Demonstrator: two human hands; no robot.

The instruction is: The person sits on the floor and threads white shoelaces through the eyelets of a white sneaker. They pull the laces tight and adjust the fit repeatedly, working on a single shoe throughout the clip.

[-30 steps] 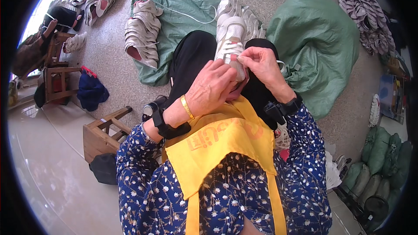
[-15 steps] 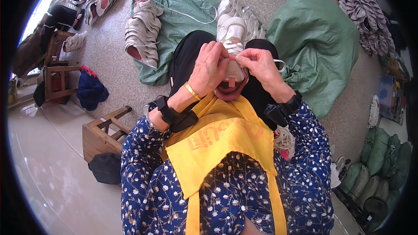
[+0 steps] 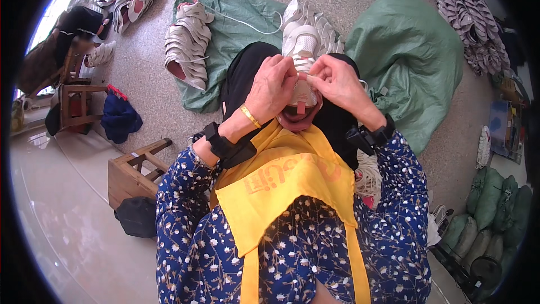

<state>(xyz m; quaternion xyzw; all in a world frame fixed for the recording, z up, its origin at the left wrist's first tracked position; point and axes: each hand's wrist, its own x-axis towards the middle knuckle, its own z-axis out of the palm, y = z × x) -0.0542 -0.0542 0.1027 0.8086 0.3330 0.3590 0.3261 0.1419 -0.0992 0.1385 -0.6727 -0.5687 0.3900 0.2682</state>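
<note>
A white shoe upper (image 3: 303,40) with pink lining lies between my knees, its toe pointing away and its tongue toward me. White laces cross its front. My left hand (image 3: 273,81) is closed at the left edge of the lacing, thumb and fingers pinched on the upper. On the opposite edge, my right hand (image 3: 340,87) pinches what looks like the lace, and a white loop shows behind it. The fingertips nearly meet over the tongue and partly hide what they grip. Beneath the shoe's collar, a yellow apron (image 3: 281,186) covers my lap.
Stacked white uppers (image 3: 188,45) rest on a green sheet (image 3: 236,14) at left. A bulging green sack (image 3: 405,56) stands at right, with more stacked uppers (image 3: 467,22) beyond. Wooden stools (image 3: 135,169) stand at left near another person (image 3: 48,56). Filled green bags (image 3: 489,197) lie lower right.
My right hand has shifted slightly, its fingers curling higher over the lacing. My left hand stays at its edge of the shoe. The whole view has moved a little.
</note>
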